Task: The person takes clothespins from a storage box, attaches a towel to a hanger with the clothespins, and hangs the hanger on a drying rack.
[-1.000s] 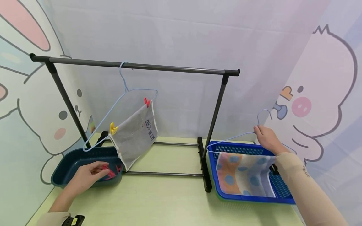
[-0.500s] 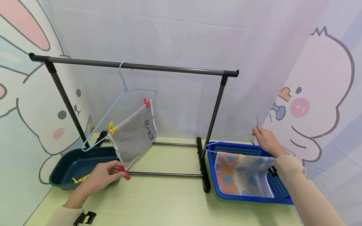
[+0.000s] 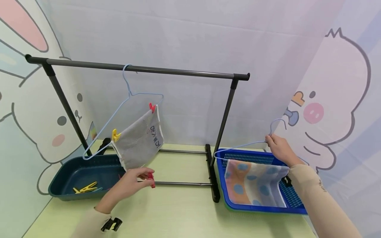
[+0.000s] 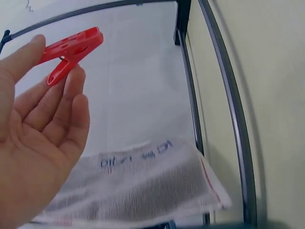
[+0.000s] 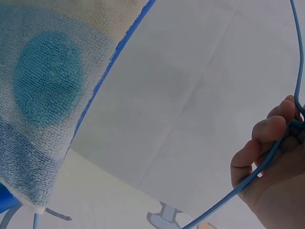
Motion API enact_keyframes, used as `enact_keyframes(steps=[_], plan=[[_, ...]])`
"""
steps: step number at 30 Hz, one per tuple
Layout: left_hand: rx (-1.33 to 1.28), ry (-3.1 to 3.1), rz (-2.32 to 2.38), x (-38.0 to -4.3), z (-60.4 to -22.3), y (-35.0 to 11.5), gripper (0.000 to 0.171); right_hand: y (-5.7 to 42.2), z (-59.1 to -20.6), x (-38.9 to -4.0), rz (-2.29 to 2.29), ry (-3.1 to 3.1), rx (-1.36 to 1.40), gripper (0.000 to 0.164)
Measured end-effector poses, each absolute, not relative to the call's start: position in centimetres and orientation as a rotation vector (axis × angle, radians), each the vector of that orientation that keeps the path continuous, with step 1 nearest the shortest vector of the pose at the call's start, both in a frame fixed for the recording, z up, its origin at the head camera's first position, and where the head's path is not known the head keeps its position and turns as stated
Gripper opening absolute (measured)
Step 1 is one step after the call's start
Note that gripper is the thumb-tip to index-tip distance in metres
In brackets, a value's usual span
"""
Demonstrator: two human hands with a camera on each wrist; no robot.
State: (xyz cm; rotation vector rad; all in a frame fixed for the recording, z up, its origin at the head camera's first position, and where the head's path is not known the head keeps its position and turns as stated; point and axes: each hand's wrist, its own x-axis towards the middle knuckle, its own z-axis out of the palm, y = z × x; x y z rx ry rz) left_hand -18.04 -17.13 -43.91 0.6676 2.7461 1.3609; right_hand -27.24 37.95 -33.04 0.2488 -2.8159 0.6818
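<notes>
My left hand [image 3: 132, 183] pinches a red clothespin [image 4: 74, 50] between thumb and fingertips, in front of the rack's lower bar. At the right, my right hand [image 3: 280, 149] grips a blue wire hanger [image 3: 242, 145] just below its hook. A spotted towel [image 3: 253, 181] in orange, cream and blue hangs over the hanger's bottom wire, above the blue basket [image 3: 235, 206]. On the rack's top bar a second blue hanger [image 3: 114, 114] carries a grey cloth [image 3: 140, 140]. That cloth is held by a yellow clothespin [image 3: 115, 135] and another red clothespin [image 3: 152, 107].
A dark green basin [image 3: 53, 190] stands at the left, with yellow clothespins [image 3: 87, 187] inside. The black rack [image 3: 190, 73] spans the table [image 3: 166, 215], its right foot [image 3: 215, 185] close beside the blue basket. Printed cloth walls enclose the back and sides.
My left hand has lifted the red clothespin out of the green basin and carried it rightward. My right hand and the toweled hanger have stayed nearly in place.
</notes>
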Motion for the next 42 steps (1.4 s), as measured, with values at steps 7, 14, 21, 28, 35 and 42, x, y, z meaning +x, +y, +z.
enact_keyframes(steps=[7, 14, 21, 28, 35, 42], plan=[[0.816, 2.810, 1.332, -19.3, -43.4, -13.4, 0.028, 37.8, -32.8, -27.0, 0.693, -2.803, 0.255, 0.041], [0.932, 2.752, 1.373, -20.6, -43.4, -10.9, 0.023, 37.7, -32.7, -26.9, 0.685, -2.796, 0.273, 0.041], [0.910, 2.684, 1.435, -21.5, -43.2, -8.9, 0.023, 37.5, -32.8, -26.8, 0.687, -2.800, 0.273, 0.041], [0.919, 2.644, 1.421, -22.4, -42.3, -7.1, 0.023, 37.5, -32.6, -26.6, 0.687, -2.797, 0.283, 0.041], [0.914, 2.671, 1.393, -23.0, -41.7, -5.8, 0.021, 37.4, -32.7, -26.5, 0.677, -2.799, 0.295, 0.041], [0.860, 2.672, 1.392, -23.3, -40.9, -4.6, 0.018, 37.4, -32.6, -26.5, 0.681, -2.798, 0.300, 0.041]])
